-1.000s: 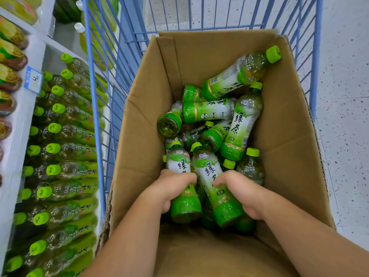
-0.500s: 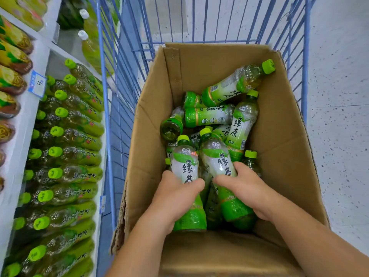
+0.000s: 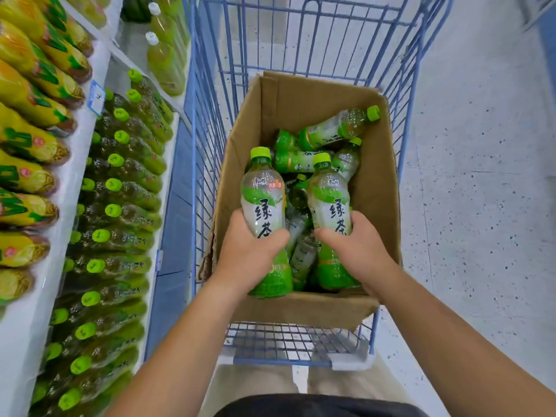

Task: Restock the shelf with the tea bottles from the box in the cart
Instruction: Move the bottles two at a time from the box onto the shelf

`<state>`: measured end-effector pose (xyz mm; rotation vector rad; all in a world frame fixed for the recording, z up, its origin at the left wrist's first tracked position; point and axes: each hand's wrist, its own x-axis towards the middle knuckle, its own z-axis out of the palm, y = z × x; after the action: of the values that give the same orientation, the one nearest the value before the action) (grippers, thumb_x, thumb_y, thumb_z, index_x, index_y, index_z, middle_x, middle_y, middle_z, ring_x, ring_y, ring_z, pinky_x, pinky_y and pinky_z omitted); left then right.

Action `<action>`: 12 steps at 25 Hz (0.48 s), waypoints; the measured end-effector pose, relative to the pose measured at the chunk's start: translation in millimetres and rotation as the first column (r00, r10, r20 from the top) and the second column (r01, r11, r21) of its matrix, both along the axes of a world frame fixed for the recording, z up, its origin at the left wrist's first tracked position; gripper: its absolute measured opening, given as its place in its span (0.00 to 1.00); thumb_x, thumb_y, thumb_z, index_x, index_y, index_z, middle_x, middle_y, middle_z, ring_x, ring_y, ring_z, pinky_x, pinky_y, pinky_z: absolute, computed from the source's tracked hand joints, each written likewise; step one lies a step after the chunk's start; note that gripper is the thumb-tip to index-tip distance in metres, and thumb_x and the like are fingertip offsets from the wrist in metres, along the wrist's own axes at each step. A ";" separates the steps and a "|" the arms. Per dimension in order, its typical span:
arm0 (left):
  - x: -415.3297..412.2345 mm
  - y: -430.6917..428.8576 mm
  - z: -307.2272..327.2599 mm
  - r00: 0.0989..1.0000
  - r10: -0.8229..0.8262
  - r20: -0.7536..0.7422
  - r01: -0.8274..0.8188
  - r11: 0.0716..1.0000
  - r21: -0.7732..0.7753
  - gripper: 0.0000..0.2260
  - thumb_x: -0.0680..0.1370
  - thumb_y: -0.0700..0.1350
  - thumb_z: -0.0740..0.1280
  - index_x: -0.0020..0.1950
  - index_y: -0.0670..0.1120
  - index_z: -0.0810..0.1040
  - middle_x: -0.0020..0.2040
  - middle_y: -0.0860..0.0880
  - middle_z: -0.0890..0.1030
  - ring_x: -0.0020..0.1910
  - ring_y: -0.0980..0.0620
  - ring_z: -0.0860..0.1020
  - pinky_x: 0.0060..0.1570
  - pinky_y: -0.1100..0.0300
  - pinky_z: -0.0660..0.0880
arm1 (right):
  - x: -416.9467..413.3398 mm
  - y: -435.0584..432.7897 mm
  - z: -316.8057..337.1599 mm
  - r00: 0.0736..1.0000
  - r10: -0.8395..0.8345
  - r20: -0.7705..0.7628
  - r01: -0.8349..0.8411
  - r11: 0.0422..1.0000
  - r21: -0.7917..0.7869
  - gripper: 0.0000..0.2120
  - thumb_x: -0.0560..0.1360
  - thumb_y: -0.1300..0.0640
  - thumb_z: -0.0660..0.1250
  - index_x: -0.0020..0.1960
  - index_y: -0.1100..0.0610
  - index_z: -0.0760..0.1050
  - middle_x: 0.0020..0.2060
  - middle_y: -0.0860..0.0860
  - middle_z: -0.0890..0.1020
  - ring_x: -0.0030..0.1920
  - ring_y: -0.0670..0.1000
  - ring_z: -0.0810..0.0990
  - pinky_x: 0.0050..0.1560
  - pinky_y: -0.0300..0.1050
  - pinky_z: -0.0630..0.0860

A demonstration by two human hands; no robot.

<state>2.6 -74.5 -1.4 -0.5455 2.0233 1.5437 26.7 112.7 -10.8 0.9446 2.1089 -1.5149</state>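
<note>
Holding one clear plastic green-tea bottle with a lime cap (image 3: 263, 200) in your left hand (image 3: 251, 254) and a matching second bottle (image 3: 329, 203) in your right hand (image 3: 359, 251), you have fingers and thumb of each hand wrapped round the lower label. Both bottles hang over the near end of the brown cardboard box (image 3: 380, 212), which sits in the blue wire cart (image 3: 207, 152), their bases about level with the box's near edge. Each long axis runs near upright and roughly parallel to the other, cap up and away from you, base toward your wrist. Lift straight up so the bases clear the loose bottles (image 3: 304, 161) lying crosswise beneath, then swing left to the white shelf (image 3: 75, 224), where rows of like bottles (image 3: 120, 188) stand. Grip firmly, since the plastic looks slick, and set them down caps up
</note>
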 end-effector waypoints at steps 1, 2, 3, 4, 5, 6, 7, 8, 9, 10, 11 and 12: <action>2.2 -0.8 10.4 1.000 -0.004 -0.021 0.004 1.000 -0.003 0.22 0.67 0.50 0.75 0.59 0.51 0.75 0.50 0.51 0.83 0.48 0.53 0.82 0.41 0.56 0.78 | 2.9 0.6 12.1 1.000 0.014 -0.015 -0.014 1.000 0.010 0.16 0.73 0.52 0.75 0.57 0.51 0.75 0.48 0.50 0.83 0.47 0.51 0.83 0.47 0.51 0.81; 4.8 -1.3 22.1 0.999 -0.010 -0.041 0.010 1.000 -0.005 0.22 0.66 0.50 0.74 0.59 0.52 0.75 0.50 0.50 0.83 0.47 0.52 0.82 0.42 0.54 0.79 | 5.6 0.8 26.5 0.999 0.024 -0.035 -0.024 1.000 0.016 0.16 0.73 0.52 0.75 0.57 0.51 0.75 0.48 0.50 0.83 0.47 0.51 0.83 0.47 0.51 0.81; 7.4 -1.2 34.2 0.998 -0.017 -0.058 0.016 1.000 -0.006 0.22 0.66 0.50 0.74 0.59 0.53 0.75 0.50 0.50 0.83 0.48 0.52 0.83 0.43 0.52 0.80 | 8.0 0.6 39.7 0.998 0.032 -0.058 -0.031 0.999 0.022 0.16 0.73 0.51 0.74 0.58 0.51 0.74 0.48 0.49 0.83 0.46 0.50 0.83 0.47 0.51 0.81; 10.2 -1.7 43.4 0.997 -0.014 -0.070 0.013 1.000 -0.005 0.23 0.65 0.51 0.74 0.59 0.53 0.74 0.49 0.50 0.83 0.48 0.51 0.83 0.44 0.51 0.81 | 9.9 0.7 51.2 0.996 0.046 -0.078 -0.044 0.999 0.030 0.16 0.73 0.51 0.74 0.58 0.51 0.74 0.48 0.49 0.82 0.46 0.49 0.82 0.46 0.50 0.81; 13.8 -1.7 54.3 0.996 -0.002 -0.084 0.002 1.000 -0.006 0.23 0.65 0.51 0.74 0.59 0.53 0.74 0.49 0.50 0.82 0.47 0.51 0.83 0.43 0.52 0.80 | 11.2 1.4 62.1 0.993 0.064 -0.102 -0.061 0.998 0.035 0.17 0.73 0.51 0.74 0.59 0.51 0.73 0.48 0.48 0.82 0.45 0.48 0.82 0.44 0.48 0.81; 18.7 -1.0 65.1 0.995 0.010 -0.099 -0.011 1.000 -0.015 0.21 0.67 0.49 0.75 0.59 0.53 0.74 0.48 0.50 0.82 0.47 0.51 0.82 0.41 0.54 0.78 | 13.1 2.5 71.5 0.989 0.083 -0.122 -0.079 0.996 0.036 0.17 0.74 0.51 0.74 0.59 0.51 0.73 0.47 0.47 0.81 0.45 0.47 0.81 0.41 0.46 0.79; 26.3 0.1 78.9 0.992 0.034 -0.118 -0.037 0.999 -0.026 0.20 0.70 0.46 0.75 0.58 0.52 0.74 0.48 0.51 0.82 0.46 0.52 0.82 0.39 0.57 0.76 | 16.3 3.5 82.9 0.984 0.109 -0.144 -0.104 0.994 0.039 0.17 0.74 0.51 0.74 0.60 0.50 0.72 0.47 0.46 0.81 0.44 0.45 0.80 0.39 0.44 0.77; 33.4 0.7 90.5 0.989 0.062 -0.136 -0.067 0.997 -0.034 0.18 0.72 0.44 0.75 0.58 0.51 0.73 0.47 0.51 0.81 0.45 0.52 0.81 0.38 0.57 0.76 | 18.2 4.8 92.9 0.975 0.139 -0.171 -0.133 0.990 0.043 0.17 0.74 0.51 0.74 0.59 0.50 0.72 0.46 0.46 0.80 0.43 0.45 0.80 0.37 0.43 0.76; 40.1 1.3 101.2 0.984 0.086 -0.154 -0.094 0.995 -0.043 0.17 0.73 0.42 0.75 0.58 0.50 0.73 0.48 0.50 0.81 0.45 0.52 0.81 0.38 0.56 0.76 | 18.7 6.1 102.3 0.966 0.170 -0.195 -0.165 0.985 0.041 0.16 0.74 0.52 0.73 0.59 0.49 0.72 0.46 0.46 0.80 0.43 0.45 0.80 0.37 0.43 0.76; 48.7 1.4 110.2 0.980 0.111 -0.165 -0.121 0.991 -0.052 0.17 0.73 0.43 0.74 0.58 0.50 0.73 0.48 0.48 0.81 0.45 0.51 0.81 0.38 0.54 0.78 | 19.1 7.4 111.2 0.955 0.203 -0.218 -0.200 0.979 0.037 0.15 0.75 0.52 0.74 0.58 0.49 0.72 0.46 0.46 0.81 0.43 0.45 0.80 0.39 0.44 0.77; 57.5 1.3 117.8 0.973 0.144 -0.182 -0.157 0.986 -0.057 0.16 0.72 0.43 0.74 0.57 0.51 0.73 0.48 0.47 0.81 0.44 0.49 0.81 0.39 0.53 0.79 | 19.5 8.3 119.3 0.942 0.233 -0.242 -0.233 0.972 0.030 0.15 0.74 0.52 0.74 0.57 0.48 0.72 0.47 0.47 0.81 0.43 0.46 0.81 0.40 0.45 0.77; 68.1 0.6 125.9 0.961 0.187 -0.204 -0.203 0.977 -0.063 0.16 0.72 0.44 0.74 0.56 0.51 0.73 0.48 0.46 0.81 0.43 0.49 0.81 0.38 0.53 0.78 | 20.0 8.7 128.3 0.925 0.273 -0.264 -0.276 0.961 0.028 0.14 0.74 0.52 0.74 0.56 0.48 0.72 0.47 0.48 0.81 0.43 0.47 0.81 0.40 0.45 0.77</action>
<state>70.7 -73.9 124.5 -0.6652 2.2488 1.6929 46.7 121.3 117.5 0.4327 2.2987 -1.5717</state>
